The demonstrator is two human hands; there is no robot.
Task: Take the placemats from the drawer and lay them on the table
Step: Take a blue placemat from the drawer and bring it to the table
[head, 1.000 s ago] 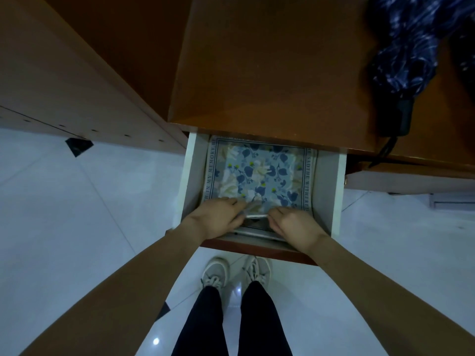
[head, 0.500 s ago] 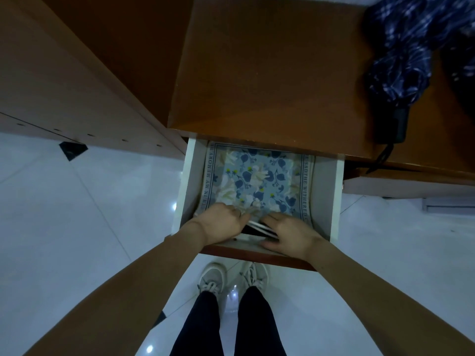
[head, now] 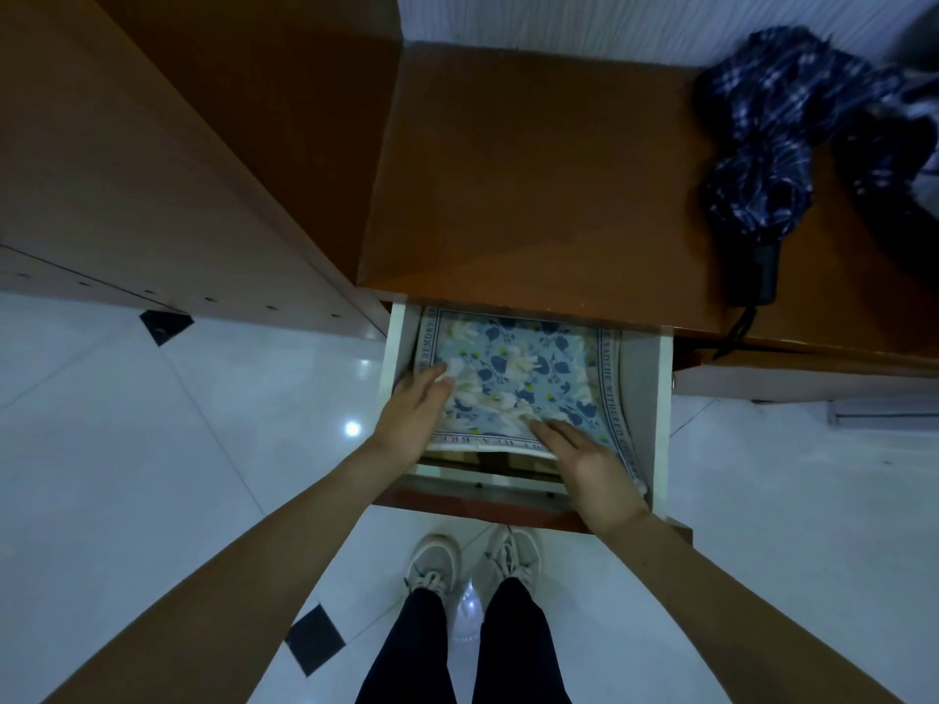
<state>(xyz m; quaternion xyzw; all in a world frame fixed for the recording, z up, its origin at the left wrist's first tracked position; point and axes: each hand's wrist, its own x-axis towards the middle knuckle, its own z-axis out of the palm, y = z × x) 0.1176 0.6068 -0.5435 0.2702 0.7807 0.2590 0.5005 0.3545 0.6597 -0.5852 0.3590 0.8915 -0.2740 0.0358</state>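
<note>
A stack of blue floral placemats [head: 523, 370] lies in the open white drawer [head: 660, 398] under the brown cabinet top [head: 508, 170]. The stack's near edge is raised off the drawer bottom and shows its pale underside. My left hand [head: 414, 419] grips the stack's near left side, thumb on top and fingers hidden beneath. At the near right corner my right hand [head: 589, 464] holds the stack, its fingers lying flat on the pattern and its thumb out of sight under the edge.
A folded dark plaid umbrella [head: 762, 139] lies on the cabinet top at the right. A tall brown cabinet side [head: 152, 160] stands to the left. My feet in pale sneakers [head: 472, 556] stand on the glossy white tile floor [head: 152, 475] just before the drawer front.
Both hands have moved apart from the middle of the near edge to the stack's left and right sides. The near edge has come up off the drawer bottom.
</note>
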